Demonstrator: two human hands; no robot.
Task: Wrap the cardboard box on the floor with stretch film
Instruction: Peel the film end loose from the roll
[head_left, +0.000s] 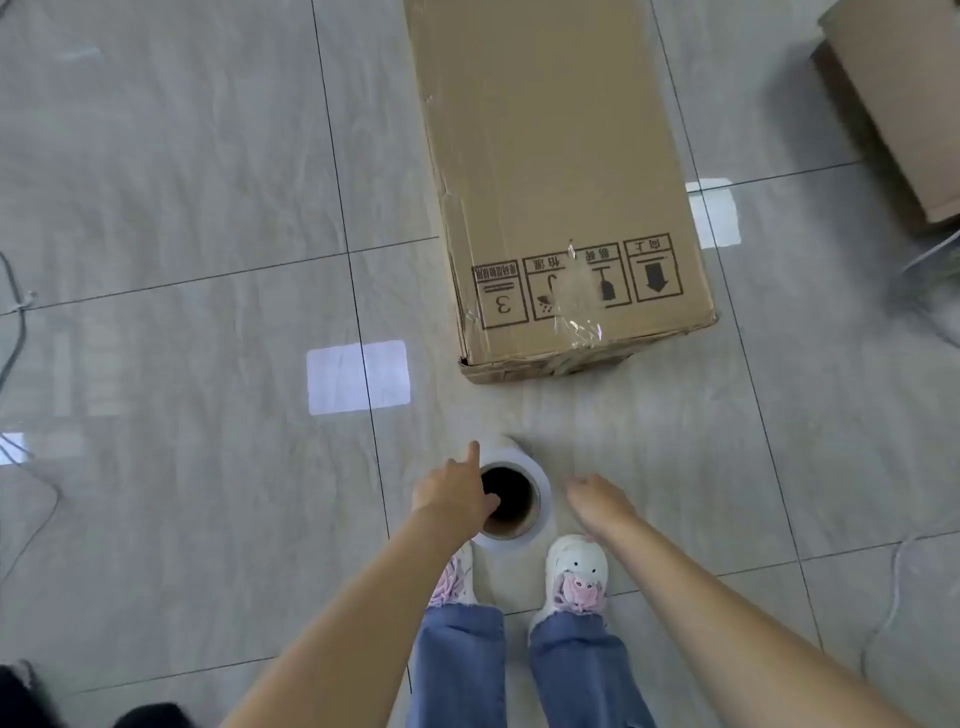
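A long cardboard box (550, 156) lies flat on the tiled floor, its near end printed with handling symbols and patched with clear tape. A roll of stretch film (543, 491) stands upright just in front of my feet, its brown cardboard core open at the top. My left hand (454, 493) is at the roll's left rim, thumb reaching into the core and index finger stretched along the outside. My right hand (597, 499) hovers just right of the roll, fingers loosely curled and holding nothing.
A second cardboard box (904, 98) lies at the upper right. Cables run along the floor at the left edge (15, 312) and the lower right (893, 587). My white shoes (574, 577) stand right behind the roll. Bright light patches reflect on the glossy tiles.
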